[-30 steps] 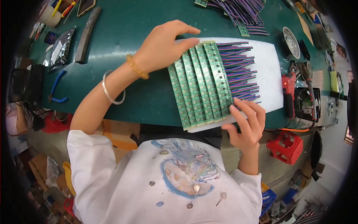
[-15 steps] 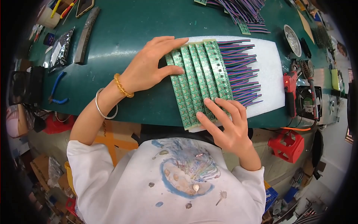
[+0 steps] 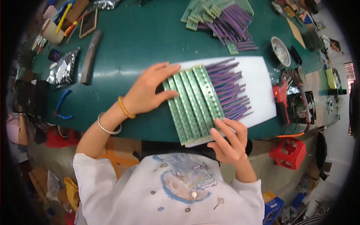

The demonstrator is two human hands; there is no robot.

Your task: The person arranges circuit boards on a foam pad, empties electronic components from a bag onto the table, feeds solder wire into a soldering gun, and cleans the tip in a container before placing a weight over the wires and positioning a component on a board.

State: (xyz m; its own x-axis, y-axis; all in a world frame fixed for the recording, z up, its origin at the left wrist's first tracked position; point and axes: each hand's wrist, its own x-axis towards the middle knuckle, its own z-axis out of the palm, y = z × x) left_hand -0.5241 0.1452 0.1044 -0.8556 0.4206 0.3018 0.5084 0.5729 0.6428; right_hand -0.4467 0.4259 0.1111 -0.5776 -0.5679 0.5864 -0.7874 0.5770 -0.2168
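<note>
On the foam sheet (image 3: 259, 82), my left hand (image 3: 144, 92) spreads at the circuit strips' (image 3: 192, 107) upper-left edge, right hand (image 3: 231, 145) half-open at lower right, neither gripping.

Wide, curved view from a head-worn camera, looking steeply down and forward over the wearer's own white printed shirt (image 3: 176, 195) onto a green worktop (image 3: 131, 45).
The lens sits above the chest, near enough that the left hand (image 3: 148, 88) and right hand (image 3: 232, 144) lie around mid-frame, yet far enough back to take in both forearms, the worktop's near edge and the floor (image 3: 258, 150) beyond it; the corners darken to black.
</note>
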